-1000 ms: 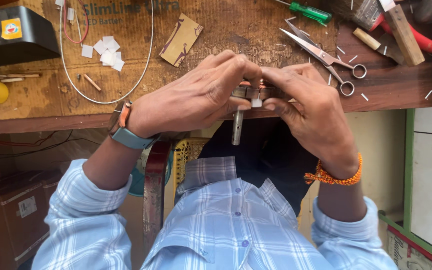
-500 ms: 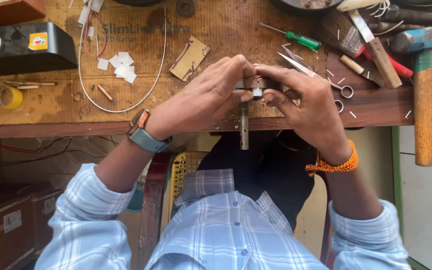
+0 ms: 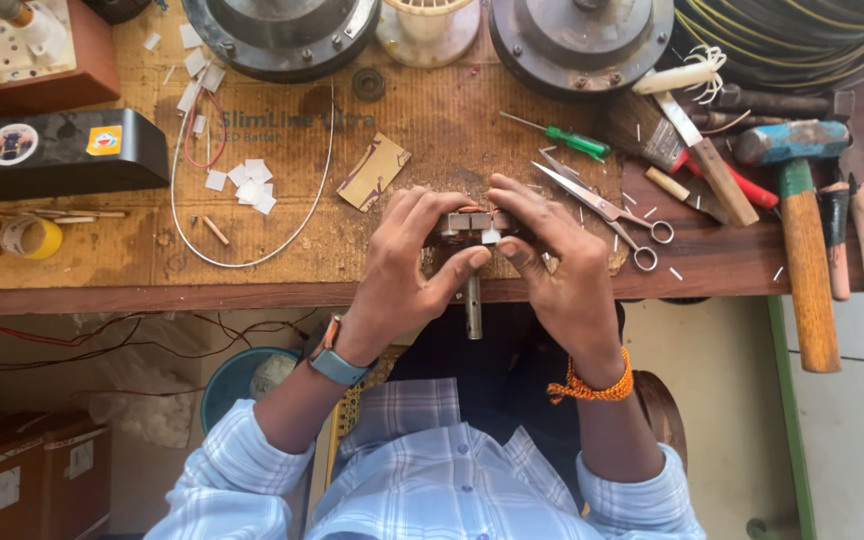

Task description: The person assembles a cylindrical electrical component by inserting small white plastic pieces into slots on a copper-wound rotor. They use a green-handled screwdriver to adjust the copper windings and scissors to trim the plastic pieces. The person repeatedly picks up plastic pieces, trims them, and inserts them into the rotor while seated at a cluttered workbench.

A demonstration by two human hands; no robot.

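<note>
Both hands grip a small metal motor rotor [image 3: 473, 232] over the front edge of a wooden workbench [image 3: 102, 270]. Its steel shaft [image 3: 473, 308] points down toward my lap. My left hand [image 3: 407, 265] wraps the rotor's left side, thumb underneath. My right hand [image 3: 557, 265] holds the right side, fingers curled over the top. A grey watch sits on my left wrist, an orange thread band on my right wrist. The rotor's core is mostly hidden by my fingers.
Scissors [image 3: 602, 210], a green screwdriver [image 3: 562, 138], a brush [image 3: 687, 150] and hammers [image 3: 802, 230] lie at the right. A white wire loop [image 3: 252, 250], paper bits [image 3: 244, 180], a black box [image 3: 52, 150] and yellow tape roll [image 3: 32, 238] lie left. Round motor housings [image 3: 282, 35] stand behind.
The view has shifted so the hands sit lower on the bench and more of its back shows. Both hands keep their hold on the rotor, shaft still pointing down.
</note>
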